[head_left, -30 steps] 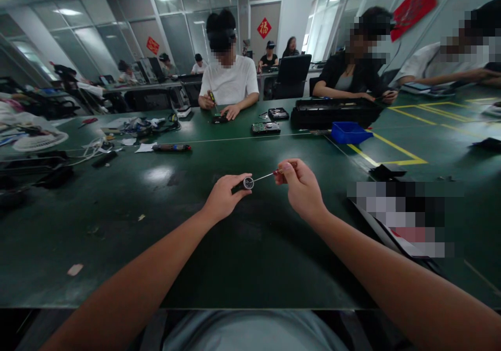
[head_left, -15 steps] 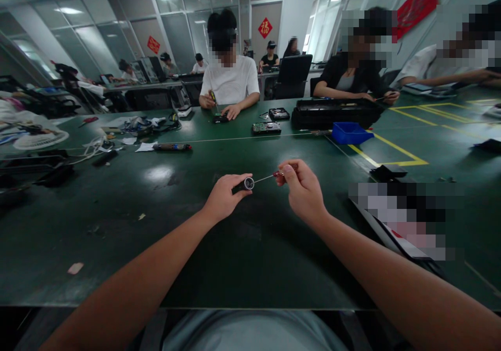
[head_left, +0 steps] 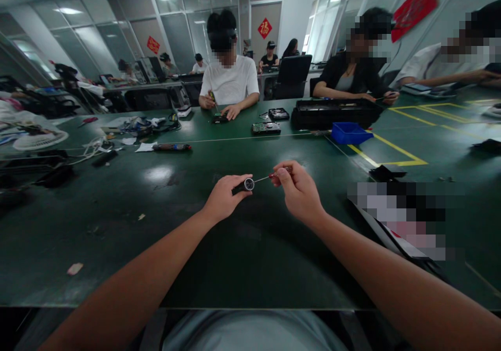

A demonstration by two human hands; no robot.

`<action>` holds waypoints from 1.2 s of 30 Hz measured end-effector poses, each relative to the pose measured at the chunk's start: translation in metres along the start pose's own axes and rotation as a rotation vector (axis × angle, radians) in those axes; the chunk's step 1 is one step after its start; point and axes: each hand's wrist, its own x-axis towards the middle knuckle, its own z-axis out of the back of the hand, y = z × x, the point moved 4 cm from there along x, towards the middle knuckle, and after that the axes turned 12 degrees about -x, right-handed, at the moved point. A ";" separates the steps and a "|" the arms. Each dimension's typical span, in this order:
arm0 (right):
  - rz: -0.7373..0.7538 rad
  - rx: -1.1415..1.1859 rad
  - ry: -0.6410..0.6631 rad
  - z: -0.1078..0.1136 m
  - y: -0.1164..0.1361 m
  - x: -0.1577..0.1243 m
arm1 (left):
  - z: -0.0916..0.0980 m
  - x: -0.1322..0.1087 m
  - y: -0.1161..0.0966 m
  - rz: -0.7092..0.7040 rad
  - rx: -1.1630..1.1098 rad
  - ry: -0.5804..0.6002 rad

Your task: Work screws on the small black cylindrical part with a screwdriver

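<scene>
Above the green table [head_left: 250,267], my left hand [head_left: 223,197] is closed around a black cylinder [head_left: 239,187] that looks like a flashlight. Its round, silver-rimmed end faces me and slightly right. My right hand [head_left: 299,186] grips a screwdriver [head_left: 261,179] by its red handle, between thumb and fingers. The thin metal shaft points left, and its tip is at the cylinder's open end. How deep the tip sits inside cannot be made out. Most of the cylinder's body is hidden by my left fingers.
A person [head_left: 230,79] across the table works with a screwdriver. Nearby lie an opened hard drive [head_left: 266,128], a long black casing [head_left: 336,113] and a blue bin [head_left: 350,133]. A dark tool [head_left: 172,147] and tangled cables [head_left: 94,147] lie left. A partly blurred flat object [head_left: 395,225] is by my right forearm.
My right hand has shifted slightly left, bringing the screwdriver's handle closer to the cylinder, with less shaft showing. My left hand and the cylinder have stayed almost still.
</scene>
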 end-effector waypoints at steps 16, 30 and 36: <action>0.172 -0.207 -0.015 0.006 0.016 -0.003 | 0.001 -0.001 -0.001 0.022 -0.011 0.015; 0.073 -0.251 0.032 0.006 0.015 0.000 | -0.001 -0.002 0.001 0.025 -0.033 0.022; 0.102 -0.219 0.088 0.004 0.012 -0.001 | 0.000 -0.001 0.004 0.030 -0.043 0.006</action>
